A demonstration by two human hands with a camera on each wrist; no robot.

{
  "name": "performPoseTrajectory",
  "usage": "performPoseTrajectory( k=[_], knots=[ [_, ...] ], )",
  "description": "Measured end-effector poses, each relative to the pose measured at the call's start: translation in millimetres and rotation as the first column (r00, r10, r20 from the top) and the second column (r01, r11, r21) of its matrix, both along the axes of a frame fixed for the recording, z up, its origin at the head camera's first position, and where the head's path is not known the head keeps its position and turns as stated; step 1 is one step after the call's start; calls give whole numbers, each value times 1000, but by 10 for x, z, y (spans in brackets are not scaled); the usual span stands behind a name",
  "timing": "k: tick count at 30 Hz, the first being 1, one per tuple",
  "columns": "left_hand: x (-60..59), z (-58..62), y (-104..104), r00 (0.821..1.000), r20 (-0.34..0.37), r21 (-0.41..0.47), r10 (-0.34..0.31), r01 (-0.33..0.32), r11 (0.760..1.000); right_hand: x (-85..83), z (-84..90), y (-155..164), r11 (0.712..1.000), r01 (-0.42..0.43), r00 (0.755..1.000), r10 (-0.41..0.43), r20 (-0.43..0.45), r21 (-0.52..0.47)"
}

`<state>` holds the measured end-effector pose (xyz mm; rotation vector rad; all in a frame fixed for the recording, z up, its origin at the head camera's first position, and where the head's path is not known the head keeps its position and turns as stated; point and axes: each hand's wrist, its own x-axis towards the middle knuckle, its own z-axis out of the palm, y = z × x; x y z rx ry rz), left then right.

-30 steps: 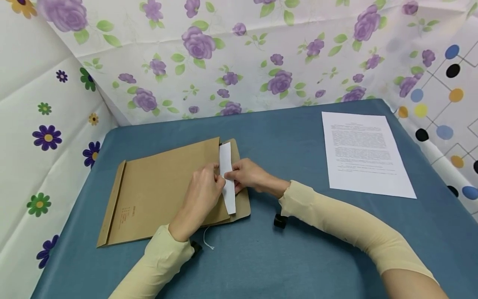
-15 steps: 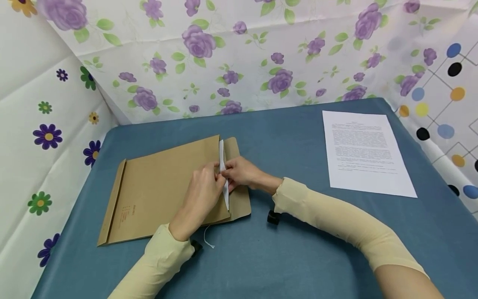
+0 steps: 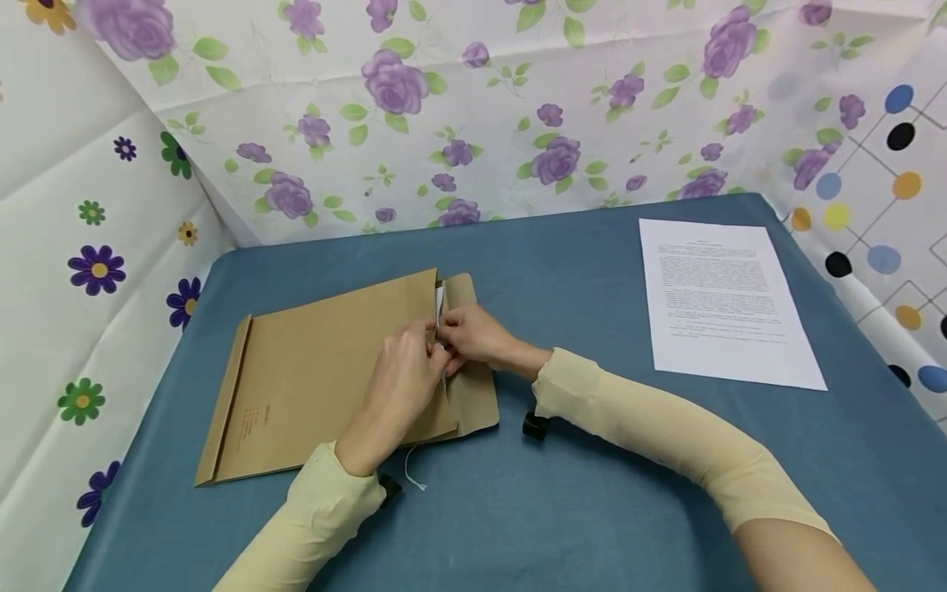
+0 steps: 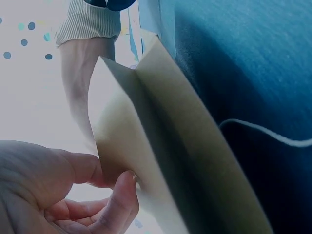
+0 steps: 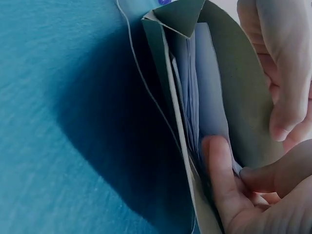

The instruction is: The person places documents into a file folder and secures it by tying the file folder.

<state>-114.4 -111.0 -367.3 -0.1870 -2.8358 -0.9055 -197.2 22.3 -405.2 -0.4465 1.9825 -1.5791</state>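
At the envelope's mouth, we had both hands working white paper into the brown envelope.

From the head view, the envelope [image 3: 325, 378] lay flat on the blue table [image 3: 592, 493], left of centre; our left hand [image 3: 403, 378] pinched its top edge, our right hand [image 3: 473, 341] pinched the paper [image 3: 440, 300], only a sliver of it showing. A printed sheet [image 3: 725, 300] lay well apart at the right, and a white string [image 3: 410, 477] trailed beside the envelope. From the left wrist, our left thumb and fingers [image 4: 117, 200] gripped the lifted edge of the envelope [image 4: 161, 146]. From the right wrist, our fingers [image 5: 219, 170] pressed the paper [image 5: 204, 97] inside the open envelope [image 5: 243, 92].
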Motion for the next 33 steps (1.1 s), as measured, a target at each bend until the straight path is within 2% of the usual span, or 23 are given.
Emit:
performPoseTrajectory(
  k=[10, 17, 28, 33],
  knots=[
    [-2, -8, -4, 1000, -12, -12, 4, -5, 1000, -50, -1, -28, 997, 83, 996, -83, -27, 5],
    [3, -6, -16, 1000, -3, -7, 6, -6, 1000, -79, -14, -78, 997, 73, 993, -70, -93, 25],
    [-28, -51, -15, 1000, 4, -5, 8, -8, 1000, -70, -6, 55, 993, 117, 989, -117, -94, -3],
    [-55, -74, -14, 1000, 5, 8, 7, -7, 1000, -43, 48, 207, 995, 97, 979, -89, -182, 38]
  ],
)
